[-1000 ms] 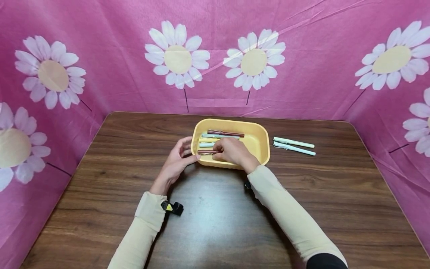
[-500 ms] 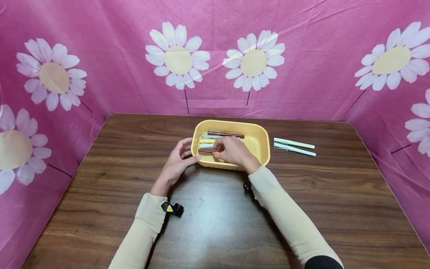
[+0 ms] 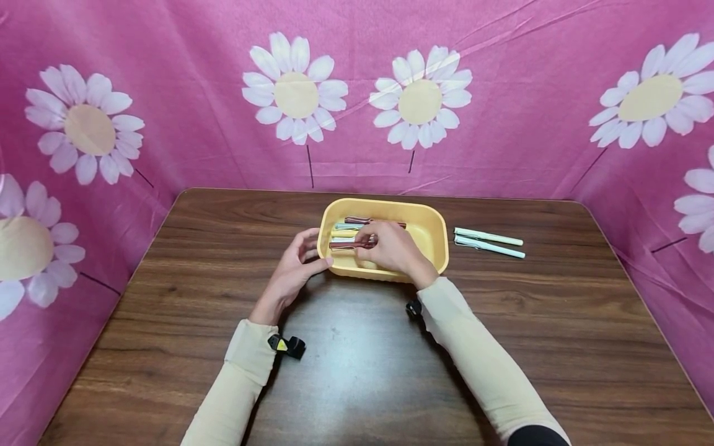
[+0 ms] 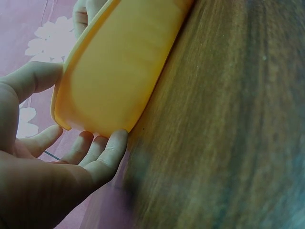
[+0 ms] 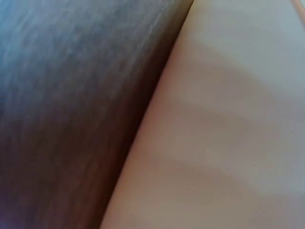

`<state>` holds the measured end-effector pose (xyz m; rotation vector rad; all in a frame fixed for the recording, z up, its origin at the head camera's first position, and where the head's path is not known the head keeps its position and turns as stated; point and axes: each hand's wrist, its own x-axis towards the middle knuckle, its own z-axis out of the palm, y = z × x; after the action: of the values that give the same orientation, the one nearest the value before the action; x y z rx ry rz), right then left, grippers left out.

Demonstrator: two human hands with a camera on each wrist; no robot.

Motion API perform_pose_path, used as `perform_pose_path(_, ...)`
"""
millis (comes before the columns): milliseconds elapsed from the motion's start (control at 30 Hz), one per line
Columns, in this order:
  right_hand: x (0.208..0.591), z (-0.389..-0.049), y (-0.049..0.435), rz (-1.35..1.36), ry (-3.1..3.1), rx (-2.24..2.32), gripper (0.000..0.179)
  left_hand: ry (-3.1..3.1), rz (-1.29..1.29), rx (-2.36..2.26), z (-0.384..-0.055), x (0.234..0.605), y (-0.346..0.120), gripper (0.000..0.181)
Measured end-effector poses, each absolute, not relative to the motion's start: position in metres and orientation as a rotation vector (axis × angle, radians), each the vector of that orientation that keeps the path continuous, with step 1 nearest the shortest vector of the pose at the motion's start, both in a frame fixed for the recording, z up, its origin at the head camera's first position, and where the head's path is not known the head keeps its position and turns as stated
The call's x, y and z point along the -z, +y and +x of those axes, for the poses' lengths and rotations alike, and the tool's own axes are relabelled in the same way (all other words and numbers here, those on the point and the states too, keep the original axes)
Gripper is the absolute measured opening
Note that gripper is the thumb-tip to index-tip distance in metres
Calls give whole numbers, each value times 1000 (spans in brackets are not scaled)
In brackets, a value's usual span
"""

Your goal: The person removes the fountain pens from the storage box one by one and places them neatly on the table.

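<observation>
Near the back of the table stands a yellow plastic container (image 3: 434,241) with rounded corners. My left hand (image 3: 294,265) grips its left end. In the left wrist view the thumb (image 4: 40,78) lies at the rim and the fingertips (image 4: 116,143) touch the outer end wall. Inside the container, my right hand (image 3: 393,248) pinches a dark red pen (image 3: 341,246) near its right part. Just behind lie a yellow pen (image 3: 341,234), a light blue pen (image 3: 346,227) and another dark red pen (image 3: 357,220), partly hidden by the hand. The right wrist view shows only the container's wall (image 5: 209,143) and tabletop.
To the right of the container, a pale green pen (image 3: 491,236) and a pale blue pen (image 3: 493,248) lie side by side on the brown wooden table (image 3: 346,371). A pink cloth (image 3: 357,167) with daisies hangs behind and at both sides.
My right hand has shifted slightly back inside the container, bringing the front dark red pen closer to the other pens. The left hand stays at the container's end.
</observation>
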<state>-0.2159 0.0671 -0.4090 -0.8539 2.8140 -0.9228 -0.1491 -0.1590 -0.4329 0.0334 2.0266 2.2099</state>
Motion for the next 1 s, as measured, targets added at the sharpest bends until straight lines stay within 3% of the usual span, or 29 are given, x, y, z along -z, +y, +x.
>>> perform_pose_path(1000,396,-207,99,-861,2889,916,12,2011,53,-2222,-150,433,-160,74)
